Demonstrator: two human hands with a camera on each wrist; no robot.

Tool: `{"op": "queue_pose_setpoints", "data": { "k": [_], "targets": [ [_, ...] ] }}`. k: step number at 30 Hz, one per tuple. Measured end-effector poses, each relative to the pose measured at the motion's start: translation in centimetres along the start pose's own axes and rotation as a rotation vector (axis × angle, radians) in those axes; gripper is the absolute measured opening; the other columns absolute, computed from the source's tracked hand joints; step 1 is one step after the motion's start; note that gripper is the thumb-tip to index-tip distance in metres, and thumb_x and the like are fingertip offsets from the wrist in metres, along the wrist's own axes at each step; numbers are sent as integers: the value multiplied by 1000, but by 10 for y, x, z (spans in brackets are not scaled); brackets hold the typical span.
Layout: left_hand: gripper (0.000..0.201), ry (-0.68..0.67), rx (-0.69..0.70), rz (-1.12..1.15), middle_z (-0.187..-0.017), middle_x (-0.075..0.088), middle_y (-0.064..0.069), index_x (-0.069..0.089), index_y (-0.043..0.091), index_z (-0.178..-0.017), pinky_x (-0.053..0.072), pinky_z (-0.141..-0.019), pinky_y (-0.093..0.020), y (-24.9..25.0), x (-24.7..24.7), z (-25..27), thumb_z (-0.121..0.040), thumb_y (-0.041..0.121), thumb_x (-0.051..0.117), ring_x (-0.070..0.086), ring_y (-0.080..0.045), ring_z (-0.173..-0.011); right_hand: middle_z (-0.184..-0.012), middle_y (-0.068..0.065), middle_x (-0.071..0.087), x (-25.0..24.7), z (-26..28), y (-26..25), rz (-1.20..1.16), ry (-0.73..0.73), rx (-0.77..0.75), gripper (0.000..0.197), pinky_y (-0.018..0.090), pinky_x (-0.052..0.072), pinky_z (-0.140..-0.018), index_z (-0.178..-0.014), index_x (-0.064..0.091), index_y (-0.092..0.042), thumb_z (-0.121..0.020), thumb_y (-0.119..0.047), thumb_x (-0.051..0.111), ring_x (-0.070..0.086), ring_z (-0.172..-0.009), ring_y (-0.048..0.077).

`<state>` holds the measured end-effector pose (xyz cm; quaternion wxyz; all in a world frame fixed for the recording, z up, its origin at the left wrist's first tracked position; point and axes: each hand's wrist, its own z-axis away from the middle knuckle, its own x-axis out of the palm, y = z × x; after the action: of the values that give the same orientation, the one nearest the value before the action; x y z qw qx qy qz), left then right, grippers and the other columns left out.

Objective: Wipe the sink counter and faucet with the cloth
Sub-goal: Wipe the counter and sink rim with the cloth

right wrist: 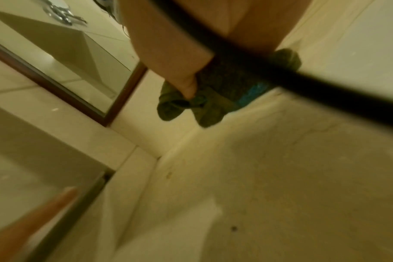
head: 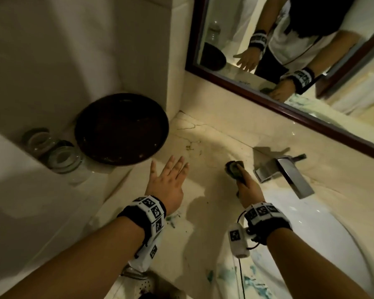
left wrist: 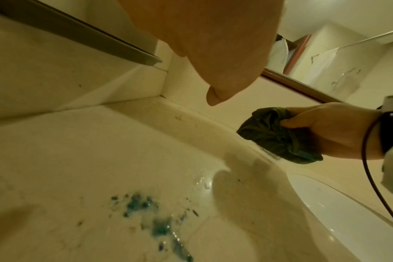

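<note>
My right hand (head: 244,184) grips a bunched dark green cloth (head: 234,169) and holds it on the cream marble counter (head: 203,134), just left of the square chrome faucet (head: 289,171). The left wrist view shows the cloth (left wrist: 271,134) squeezed in the right hand (left wrist: 325,127) near the back wall. In the right wrist view the cloth (right wrist: 204,106) hangs below the fingers, with a blue stain on it. My left hand (head: 168,178) hovers flat over the counter, fingers straight and spread, holding nothing.
A dark round tray (head: 121,128) and glass jars (head: 58,156) stand on a ledge at the left. Blue smears (left wrist: 146,212) mark the counter near the front. The white basin (head: 311,229) lies at the right, a framed mirror (head: 289,61) behind.
</note>
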<state>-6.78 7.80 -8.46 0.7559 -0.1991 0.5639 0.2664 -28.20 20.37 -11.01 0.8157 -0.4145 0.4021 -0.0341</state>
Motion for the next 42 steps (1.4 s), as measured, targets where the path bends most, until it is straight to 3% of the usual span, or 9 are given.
{"op": "queue_pose_setpoints", "data": {
  "k": [3, 11, 21, 25, 28, 32, 36, 38, 42],
  "targets": [
    [70, -16, 29, -10, -156, -29, 4, -20, 26, -148, -11, -111, -62, 6, 5, -1, -97, 44, 25, -24, -19, -144, -157, 9, 16, 4, -9, 19, 362, -59, 2, 61, 46, 17, -117, -149, 18, -29, -95, -9, 41, 20, -142, 35],
    [72, 11, 10, -9, -158, -23, 5, -15, 34, -149, -11, -108, -64, -10, 16, 2, -93, 62, 19, -21, -23, -145, -154, -3, -28, 68, -1, 36, 651, -263, 115, 75, 59, -8, -112, -144, -11, -48, -86, -71, 31, -24, -141, 36],
    [72, 44, -14, 6, -158, -22, 4, -15, 35, -149, -11, -108, -63, -30, 18, 14, -92, 63, 20, -19, -23, -145, -158, -14, -6, 135, 58, -4, 630, -548, -304, 49, 51, -6, -115, -146, 21, -40, -99, -37, 36, -14, -145, 24],
    [72, 50, -30, -4, -158, -20, 4, -14, 35, -149, -13, -109, -62, -37, 19, 23, -92, 63, 20, -19, -22, -146, -155, 4, 25, 119, 66, -24, 292, -671, -95, 45, 43, 18, -116, -144, 35, -22, -99, -24, 41, 19, -143, 30],
    [71, 46, -31, -16, -158, -22, 4, -15, 35, -149, -11, -111, -62, -41, 22, 28, -93, 63, 17, -20, -22, -145, -114, 7, 59, 85, 62, -28, -147, -576, 73, 32, 23, 49, -79, -129, 54, -14, -98, -16, 47, 59, -93, 17],
    [69, 58, -26, -11, -159, -18, 4, -12, 35, -150, -6, -112, -62, -44, 22, 31, -93, 62, 16, -16, -21, -146, -103, 6, 62, 28, 52, -22, -295, -270, 61, 21, 32, 48, -90, -111, 57, -21, -96, -11, 48, 60, -99, 26],
    [67, 64, -19, 9, -160, -16, 5, -9, 35, -150, -7, -111, -61, -43, 23, 31, -94, 61, 18, -15, -21, -147, -81, 6, 58, 6, 52, -13, -328, -51, 57, 28, 24, 44, -58, -123, 55, -10, -98, -9, 42, 52, -70, 23],
    [67, 62, -12, 10, -160, -16, 5, -10, 35, -150, -6, -112, -62, -44, 26, 30, -94, 60, 18, -15, -21, -147, -115, 11, 56, 15, 44, 2, -32, -45, 50, 38, 25, 44, -82, -137, 43, -18, -99, -21, 43, 53, -100, 25],
    [66, 53, -1, 21, -159, -17, 5, -10, 35, -150, -5, -112, -62, -50, 33, 33, -95, 59, 17, -15, -21, -147, -159, 2, -9, 46, 27, 32, 562, -171, 83, 85, 45, 14, -118, -149, -3, -36, -87, -57, 50, 6, -145, 33]
  ]
}}
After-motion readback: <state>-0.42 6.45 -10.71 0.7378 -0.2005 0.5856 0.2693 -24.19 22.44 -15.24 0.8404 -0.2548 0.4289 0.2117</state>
